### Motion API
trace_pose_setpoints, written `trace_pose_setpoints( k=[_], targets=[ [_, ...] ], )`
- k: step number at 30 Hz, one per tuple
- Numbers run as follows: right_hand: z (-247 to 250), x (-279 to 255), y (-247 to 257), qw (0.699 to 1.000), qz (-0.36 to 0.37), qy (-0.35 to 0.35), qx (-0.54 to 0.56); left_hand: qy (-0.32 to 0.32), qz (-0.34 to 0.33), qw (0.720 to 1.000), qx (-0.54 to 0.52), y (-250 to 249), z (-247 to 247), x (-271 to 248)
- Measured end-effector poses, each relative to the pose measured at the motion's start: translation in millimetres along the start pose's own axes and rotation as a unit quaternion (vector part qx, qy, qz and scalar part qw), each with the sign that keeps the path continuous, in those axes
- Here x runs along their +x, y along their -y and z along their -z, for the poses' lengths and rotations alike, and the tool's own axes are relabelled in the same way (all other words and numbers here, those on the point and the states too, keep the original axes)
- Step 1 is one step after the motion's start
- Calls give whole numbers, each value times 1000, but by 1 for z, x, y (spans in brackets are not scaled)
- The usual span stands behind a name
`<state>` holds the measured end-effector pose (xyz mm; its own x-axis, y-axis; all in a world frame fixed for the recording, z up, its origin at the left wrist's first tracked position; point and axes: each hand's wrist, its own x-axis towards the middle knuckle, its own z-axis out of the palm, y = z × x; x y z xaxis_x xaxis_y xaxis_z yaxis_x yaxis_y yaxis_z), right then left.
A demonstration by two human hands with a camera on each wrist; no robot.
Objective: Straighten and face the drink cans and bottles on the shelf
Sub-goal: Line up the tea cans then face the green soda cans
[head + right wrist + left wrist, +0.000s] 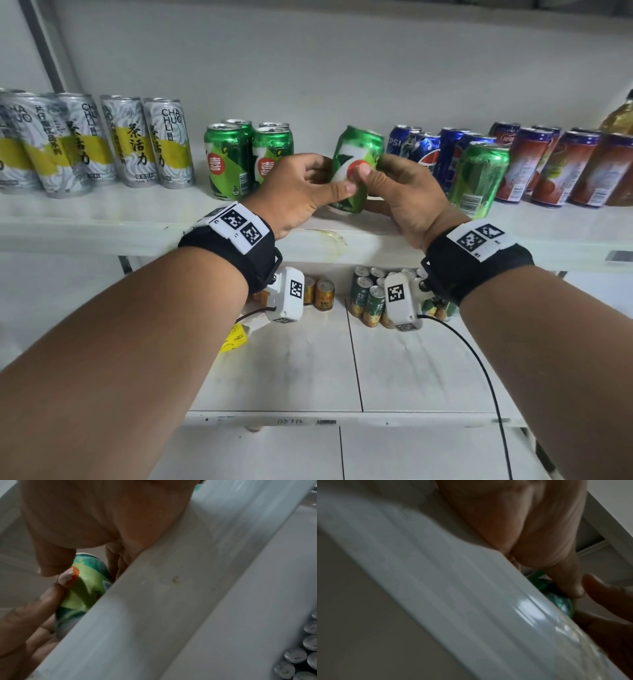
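Hands, left (301, 192) and right (407, 202), clasp the tilted green can (356, 164) near the shelf (102, 219) front edge (fingers curled round it); a slip could topple neighbouring cans (479, 178).

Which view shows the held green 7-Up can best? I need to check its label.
The head view: the green 7-Up can shows almost whole, tilted, logo forward, between the left hand and right hand. The right wrist view shows part of its side; the left wrist view only a blurred green sliver.

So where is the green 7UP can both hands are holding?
In the head view the 7UP can is mid-shelf, tilted, between the left hand and right hand, with green cans leftward and Pepsi cans rightward.
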<state>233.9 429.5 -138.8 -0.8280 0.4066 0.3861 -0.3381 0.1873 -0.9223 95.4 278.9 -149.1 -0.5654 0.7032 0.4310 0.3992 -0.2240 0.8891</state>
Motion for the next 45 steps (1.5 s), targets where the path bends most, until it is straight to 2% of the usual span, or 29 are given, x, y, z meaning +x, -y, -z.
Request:
trace_pose_setpoints(
  k=[6,14,22,27,31,33,35,37,39,42,45],
  targets=[
    [-1,-5,0,999,38,-11,-8,4,-44,992,116,1,-1,0],
    [5,-3,-5,998,42,23,-36,0,-78,980,183,5,-1,4],
    [2,-5,-3,999,40,1,-29,-16,-65,989,135,2,-2,-1],
    [-1,2,0,999,4,-39,-9,-37,-50,982,177,-4,-4,-4],
    [-3,16,21,996,12,-31,-85,-24,-16,976,217,-20,2,4],
    [-7,27,34,979,40,-10,-198,-15,-7,969,245,-31,6,10],
    [-12,39,46,935,71,17,-346,13,-10,964,267,-41,13,18],
    [-17,53,57,900,83,35,-427,32,-12,948,318,-55,22,27],
    [-21,71,64,879,87,38,-468,27,-18,920,389,-73,34,37],
    [-25,101,69,867,81,42,-490,-1,-43,878,476,-95,54,50],
    [-29,133,65,850,81,53,-518,-2,-16,835,549,-98,70,61]
  ],
)
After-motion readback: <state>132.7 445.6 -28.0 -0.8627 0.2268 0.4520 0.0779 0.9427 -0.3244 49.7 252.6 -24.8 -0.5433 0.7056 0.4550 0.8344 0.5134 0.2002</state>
